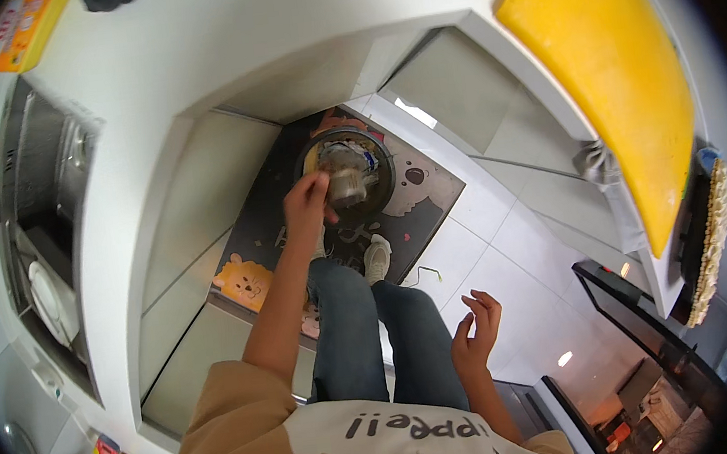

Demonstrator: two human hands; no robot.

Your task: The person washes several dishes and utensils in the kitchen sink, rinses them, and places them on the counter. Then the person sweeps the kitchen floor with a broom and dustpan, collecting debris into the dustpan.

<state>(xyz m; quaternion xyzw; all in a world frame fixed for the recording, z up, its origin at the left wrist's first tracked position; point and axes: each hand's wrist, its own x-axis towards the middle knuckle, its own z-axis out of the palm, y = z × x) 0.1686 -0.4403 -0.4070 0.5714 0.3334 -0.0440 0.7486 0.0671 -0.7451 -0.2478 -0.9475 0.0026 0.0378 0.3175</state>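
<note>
- head view: a clear container (346,188) is over the round bin (388,190), above its mixed contents.
- the left hand (310,197) holds it, fingers narrowed at its side.
- a dark mat (411,232) lies under the bin.
- the right hand (480,326) is empty, fingers loosely spread.
- a yellow sheet (605,65) lies on the white bench (136,82).

Yellow board (601,65) is lying on white ctr (130,65), R side; orange-yellow box (21,35) is sitting upper L. White dish (48,294) is resting in sink (39,129), L. Dark cartoon-animal mat (265,216) is covering pt of white tile flr (492,257); thin green strip (427,270) is lying nearby.
</note>
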